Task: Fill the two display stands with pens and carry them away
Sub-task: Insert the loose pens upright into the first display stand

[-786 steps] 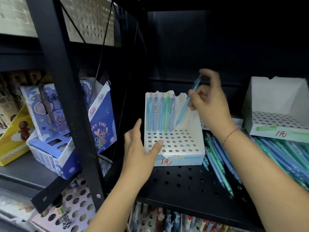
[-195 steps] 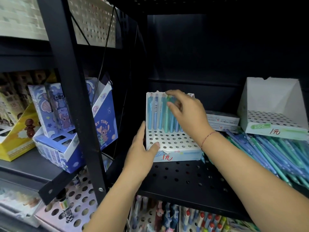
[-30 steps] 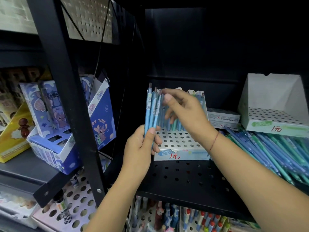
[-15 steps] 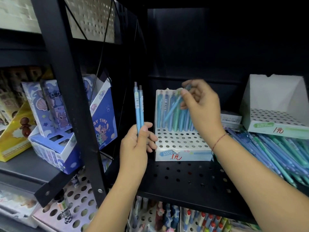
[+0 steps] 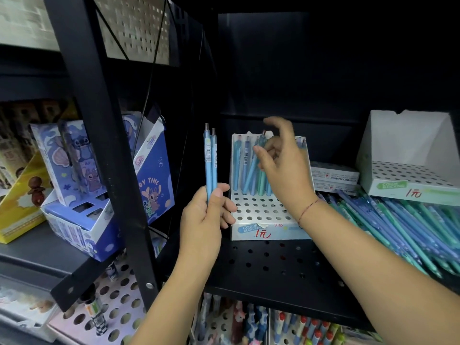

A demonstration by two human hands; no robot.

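Observation:
A white perforated display stand (image 5: 261, 210) sits on the black shelf (image 5: 268, 265), with a row of blue and teal pens (image 5: 242, 168) upright along its back. My left hand (image 5: 202, 220), just left of the stand, grips two blue pens (image 5: 210, 165) held upright. Over the back row, my right hand (image 5: 283, 168) pinches a slanted blue pen (image 5: 253, 168) whose tip is down at the holes. The index finger is raised and blurred. A second white stand (image 5: 410, 170) with no pens is at the right. Loose blue and green pens (image 5: 410, 227) lie heaped in front of it.
A thick black shelf post (image 5: 99, 150) stands left of my hands. Beyond it are blue cartoon boxes (image 5: 82, 185) and a yellow box (image 5: 17, 202). Small white boxes (image 5: 334, 178) lie stacked between the stands. More pens stand in racks on the shelf below (image 5: 298, 327).
My right hand took one pen from the left hand's bunch, leaving two there, and has brought it down into the stand's back row. The left hand has stayed in place.

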